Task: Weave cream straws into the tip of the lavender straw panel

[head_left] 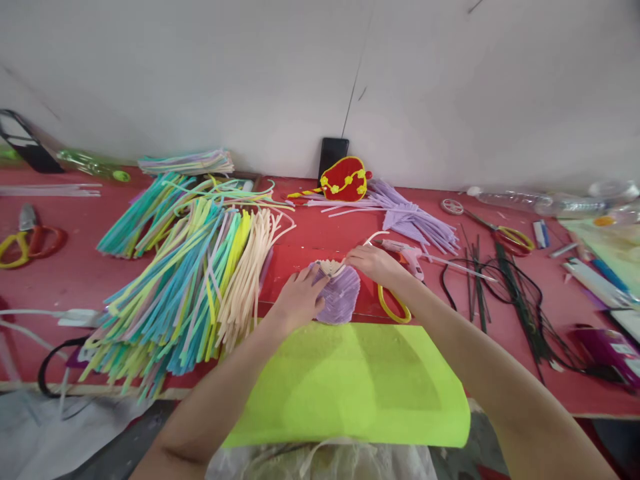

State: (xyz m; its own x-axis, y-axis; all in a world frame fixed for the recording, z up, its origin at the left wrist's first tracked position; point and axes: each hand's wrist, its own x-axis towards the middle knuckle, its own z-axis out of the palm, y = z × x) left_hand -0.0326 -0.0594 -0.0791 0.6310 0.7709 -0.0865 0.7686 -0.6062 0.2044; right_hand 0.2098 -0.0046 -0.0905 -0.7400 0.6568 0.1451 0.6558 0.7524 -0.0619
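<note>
A flat, rounded purple piece of pipe cleaners (pixel 341 300) with a cream patch (pixel 331 268) at its top lies in front of me on the red table. My left hand (pixel 299 299) rests on its left side, fingers spread and touching it. At the upper right edge of the piece, my right hand (pixel 373 264) has its fingers closed on a cream pipe cleaner (pixel 376 235), whose loose end sticks up past the fingertips. The rest of that strand is partly hidden by the fingers. A pink glue gun (pixel 411 256) and a yellow scissor handle (pixel 395 308) lie beside my right hand.
Bundles of coloured pipe cleaners (pixel 185 287) fill the left, with scissors (pixel 30 240) beyond. A red-and-yellow fan-shaped piece (pixel 345 180) leans on a black phone (pixel 333 152). Purple pipe cleaners (pixel 415 217), scissors (pixel 500 233) and dark stems (pixel 517 307) lie right; a lime sheet (pixel 345 393) covers the front.
</note>
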